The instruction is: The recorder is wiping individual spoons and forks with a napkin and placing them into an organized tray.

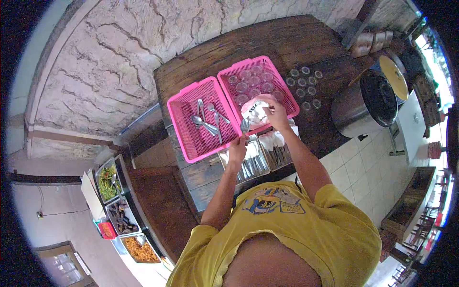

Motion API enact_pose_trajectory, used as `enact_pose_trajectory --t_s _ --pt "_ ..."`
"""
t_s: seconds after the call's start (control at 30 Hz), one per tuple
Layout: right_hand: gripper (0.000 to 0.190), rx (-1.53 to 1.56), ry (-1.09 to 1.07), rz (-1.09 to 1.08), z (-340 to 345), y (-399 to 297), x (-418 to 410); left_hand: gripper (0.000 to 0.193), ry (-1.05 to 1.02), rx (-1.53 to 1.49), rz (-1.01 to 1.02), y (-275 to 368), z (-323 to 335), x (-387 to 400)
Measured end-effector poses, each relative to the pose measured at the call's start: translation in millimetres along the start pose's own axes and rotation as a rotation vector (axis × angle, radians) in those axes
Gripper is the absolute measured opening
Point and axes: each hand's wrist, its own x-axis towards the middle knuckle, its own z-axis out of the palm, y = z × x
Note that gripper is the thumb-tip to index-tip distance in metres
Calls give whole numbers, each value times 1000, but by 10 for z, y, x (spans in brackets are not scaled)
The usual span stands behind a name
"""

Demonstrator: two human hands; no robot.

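My left hand [237, 149] grips a metal fork [245, 125] by its handle, tines up, at the front edge of the pink baskets. Thumb and fingers of my right hand [277, 114] pinch white tissue [259, 116] at a pink-and-white tissue pack [263, 98] bearing print. That pack rests over the front of the right pink plastic basket [283, 80], which holds several clear glasses [242, 87]. Loose spoons and forks [204, 125] lie in the left pink basket [179, 125]. Below my hands, two metal trays [268, 168] hold cutlery with white tissue around it, partly hidden by my forearms.
More clear glasses [302, 82] stand on the dark wooden table [322, 43], right of the baskets. A large metal pot [353, 107] is farther right. Trays of food, with greens [109, 183], dark pieces [122, 217] and orange shreds [140, 249], sit at lower left.
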Motion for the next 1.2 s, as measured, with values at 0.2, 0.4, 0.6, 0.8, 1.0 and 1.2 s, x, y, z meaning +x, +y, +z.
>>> enact_pose_trajectory --t_s 0.2,0.4,0.6,0.8,1.0,1.2 --pt "19 294 67 162 -50 348 -50 42 -23 -131 -29 97 69 -103" --pt "31 -64 -61 94 -81 472 -155 42 -78 -137 -5 64 124 -190" --pt "32 -114 -86 131 -15 414 -182 44 -51 -146 -8 -12 75 -294" --pt "35 393 164 316 -105 561 -189 43 -37 -153 -21 15 59 -332" --pt "33 1063 144 709 -283 462 -280 40 -32 -215 -45 -34 22 -345" --pt "31 1186 226 853 -382 247 -449 35 -46 -218 -38 -40 59 -360"
